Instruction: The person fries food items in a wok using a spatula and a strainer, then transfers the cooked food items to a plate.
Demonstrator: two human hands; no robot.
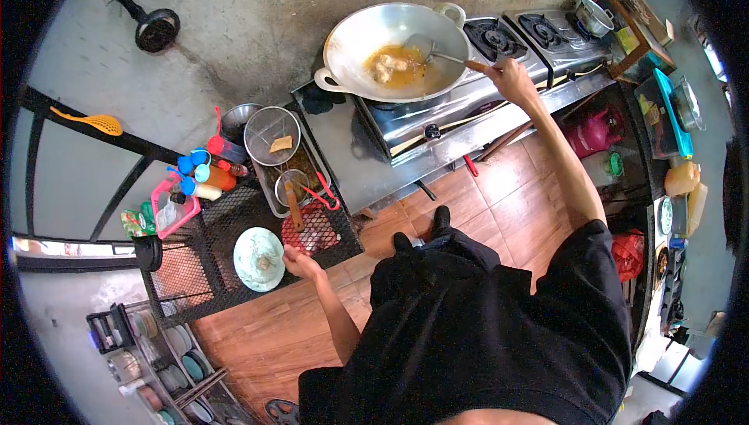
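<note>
My right hand [511, 81] is closed around the wooden handle of a metal spatula [449, 57], whose blade dips into the large wok [347, 46] on the stove. Pieces of food [388, 66], pale and lumpy, lie in yellow oil at the wok's bottom. Off to the left, my left hand [303, 263] pinches the rim of a pale green plate [248, 269] over the black mesh rack. A small whitish heap, too small to make out, is on the plate.
Beside the plate, a strainer [293, 208] with a wooden handle and red tongs [321, 192] lie near a tray. A round mesh sieve [269, 130] holds a brown piece. Bottles [214, 177] stand farther left. Right of the wok are burners [497, 37] and a small pot [594, 17].
</note>
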